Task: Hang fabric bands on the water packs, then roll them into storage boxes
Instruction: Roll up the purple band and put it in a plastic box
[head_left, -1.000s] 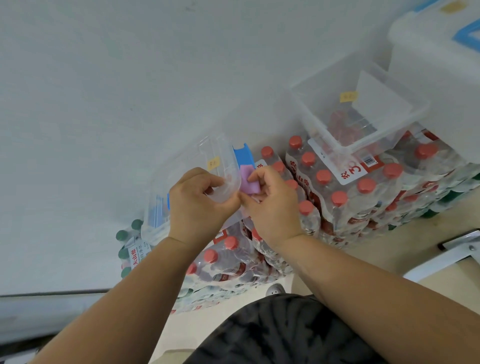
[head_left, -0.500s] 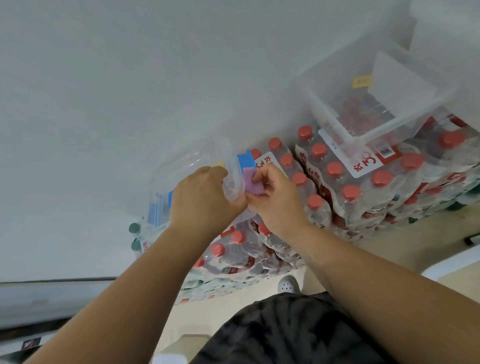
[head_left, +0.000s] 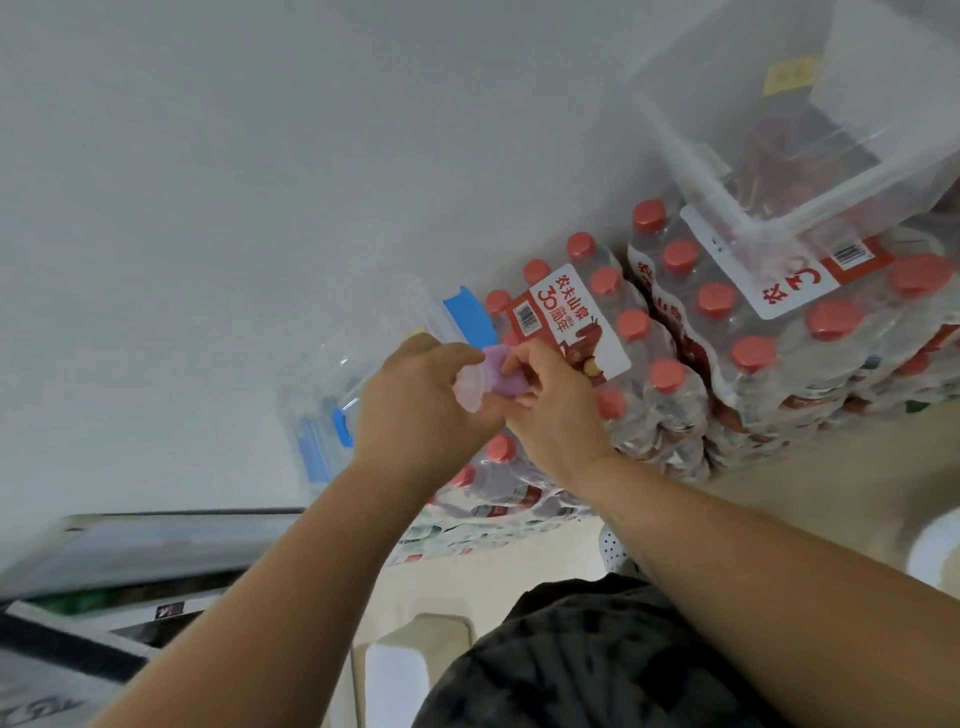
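Pale grey wall filled the background, with a beige floor at lower right.

Count: two shrink-wrapped packs of red-capped water bottles sat side by side on the top layer against the wall. More were stacked beneath; that number could not be made out.

Count: two boxes. One large clear plastic storage box rested on the right-hand pack. One small clear plastic storage box with blue latches lay left of the packs, its long axis running along the wall. Two latches were visible.

Count: one purple rolled fabric band, at the small box's near corner, between the two hands and above the packs. Fingers covered most of it, so its long axis could not be read.

Left hand: curled round the small box's corner rim, gripping it.

Right hand: fingertips pinching the purple band and touching the left hand.
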